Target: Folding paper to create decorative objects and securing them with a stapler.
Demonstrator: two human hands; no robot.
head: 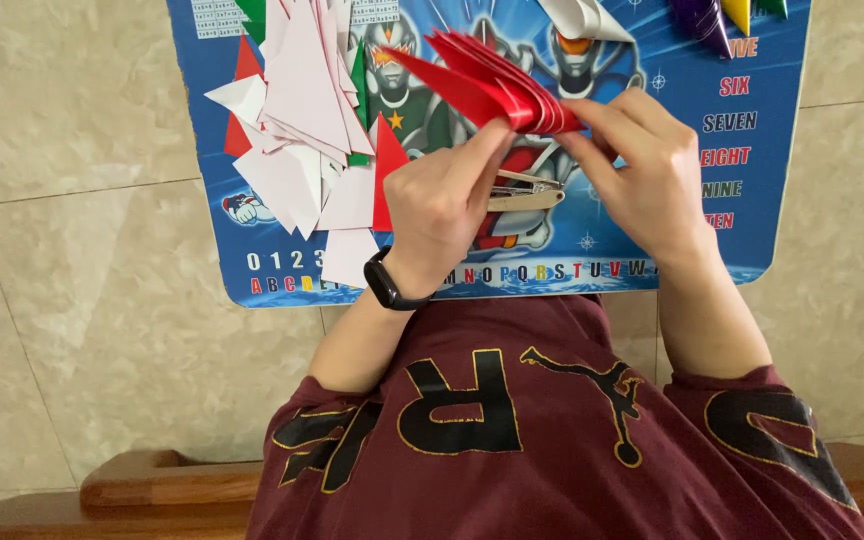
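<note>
A fan of several folded red paper pieces (477,75) is pinched at its lower right end by both hands above a small blue table (767,200). My left hand (447,200), with a black band on the wrist, grips the bundle from below and the left. My right hand (647,165) pinches the same end from the right. A stapler (524,192) lies on the table just under the hands, partly hidden by my left hand.
A heap of folded white, red and green paper triangles (302,110) covers the table's left part. A curled white paper piece (582,18) and purple and yellow folded pieces (717,15) lie at the far edge. Beige tiled floor (72,300) surrounds the table.
</note>
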